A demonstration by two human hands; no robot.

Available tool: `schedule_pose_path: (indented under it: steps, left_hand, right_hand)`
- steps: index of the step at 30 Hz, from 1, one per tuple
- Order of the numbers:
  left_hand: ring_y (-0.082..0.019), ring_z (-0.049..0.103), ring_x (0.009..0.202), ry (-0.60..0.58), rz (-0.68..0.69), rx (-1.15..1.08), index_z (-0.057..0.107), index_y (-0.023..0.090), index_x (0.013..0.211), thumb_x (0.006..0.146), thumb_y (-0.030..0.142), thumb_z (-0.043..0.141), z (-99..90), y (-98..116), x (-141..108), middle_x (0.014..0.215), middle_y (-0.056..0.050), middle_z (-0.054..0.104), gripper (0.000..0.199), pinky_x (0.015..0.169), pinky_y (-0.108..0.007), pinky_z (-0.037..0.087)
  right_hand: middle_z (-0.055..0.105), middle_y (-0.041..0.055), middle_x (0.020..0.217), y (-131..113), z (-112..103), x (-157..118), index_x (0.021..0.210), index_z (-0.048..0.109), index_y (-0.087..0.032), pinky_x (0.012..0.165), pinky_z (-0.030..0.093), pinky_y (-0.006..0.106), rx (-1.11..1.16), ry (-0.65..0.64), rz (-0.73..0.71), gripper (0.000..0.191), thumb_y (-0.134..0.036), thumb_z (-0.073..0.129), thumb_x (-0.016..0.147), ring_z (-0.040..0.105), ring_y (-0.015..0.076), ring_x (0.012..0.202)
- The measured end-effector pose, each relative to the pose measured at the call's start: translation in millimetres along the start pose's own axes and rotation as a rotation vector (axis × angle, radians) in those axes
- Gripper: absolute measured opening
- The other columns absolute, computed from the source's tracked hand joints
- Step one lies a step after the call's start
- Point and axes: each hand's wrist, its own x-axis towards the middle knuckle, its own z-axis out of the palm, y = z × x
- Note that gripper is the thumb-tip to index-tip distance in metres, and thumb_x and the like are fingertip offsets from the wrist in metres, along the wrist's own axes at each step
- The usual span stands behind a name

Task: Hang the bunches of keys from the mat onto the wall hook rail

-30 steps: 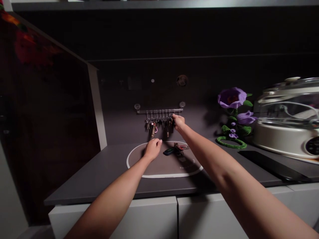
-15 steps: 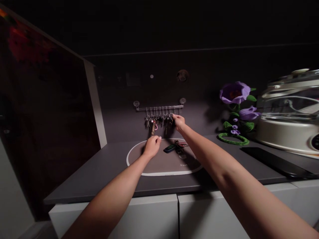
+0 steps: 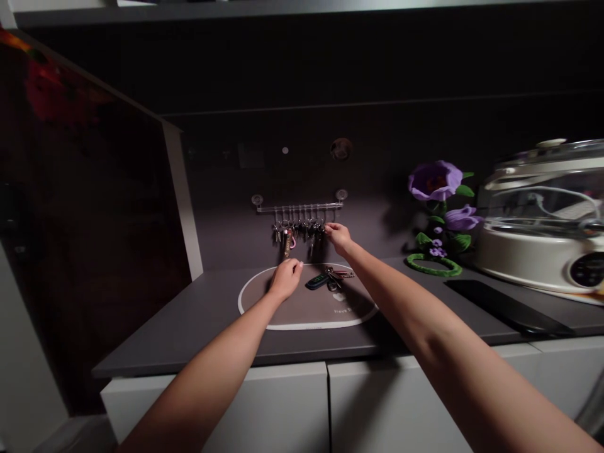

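At the wall, a clear hook rail (image 3: 302,207) carries several bunches of keys (image 3: 302,229). My right hand (image 3: 338,238) is at the right end of the row, its thumb and fingertips pinched at a bunch of keys there. Lower and to the left, my left hand (image 3: 285,278) hovers over an oval mat (image 3: 287,311) with its fingers curled in; whatever may be inside is hidden. Just above it hangs a brown key fob (image 3: 287,244) with a pink ring. On the mat lies another set of keys with a dark fob (image 3: 317,280).
Purple felt flowers (image 3: 435,181) with a green ring base stand right of the mat. Beyond them are a cream appliance with a clear body (image 3: 533,255) and a flat black slab (image 3: 507,307) on the counter (image 3: 189,324). A shelf edge (image 3: 302,11) runs overhead.
My view has tilted up slightly, bringing the shelf edge in. My right hand has dropped a little relative to the rail, still at the keys. My left hand has hardly moved.
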Motion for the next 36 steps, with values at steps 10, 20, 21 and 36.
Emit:
schedule_pose_path:
  steps: [10,20,21,36]
  left_hand:
    - [-0.013,0.056,0.073,-0.078,-0.055,-0.04,0.06,0.015,0.09,0.076,0.018,0.049,-6.1,21,2,0.083,-0.005,0.063,0.018,0.072,-0.025,0.044]
    - [-0.018,0.059,0.086,-0.232,-0.066,0.04,0.061,0.014,0.096,0.073,0.024,0.056,9.4,37,16,0.097,-0.009,0.065,0.026,0.08,-0.028,0.045]
    - [-0.018,0.059,0.087,-0.233,-0.063,0.036,0.061,0.014,0.097,0.073,0.024,0.056,13.6,37,14,0.098,-0.01,0.064,0.027,0.08,-0.029,0.045]
    - [-0.023,0.054,0.103,-0.348,0.132,0.062,0.062,0.016,0.102,0.076,0.032,0.053,27.5,22,3,0.108,-0.01,0.063,0.032,0.093,-0.034,0.038]
  right_hand:
    - [0.06,0.0018,0.07,-19,-22,-58,0.079,0.057,-0.014,0.055,0.04,0.018,0.024,-0.121,0.118,0.012,-0.011,0.06,0.068,0.052,0.006,0.058]
    - [0.062,0.0025,0.076,6,-48,-99,0.088,0.058,-0.014,0.059,0.044,0.021,-0.211,-0.148,0.027,0.015,-0.015,0.051,0.075,0.053,0.0073,0.06]
    - [0.062,0.0027,0.077,10,-50,-99,0.09,0.058,-0.014,0.062,0.045,0.022,-0.262,-0.136,-0.006,0.017,-0.016,0.051,0.075,0.053,0.0079,0.061]
    - [0.066,0.0064,0.091,23,-54,-94,0.09,0.065,-0.016,0.084,0.042,0.028,-0.798,-0.193,-0.308,0.021,-0.016,0.049,0.075,0.059,0.0151,0.084]
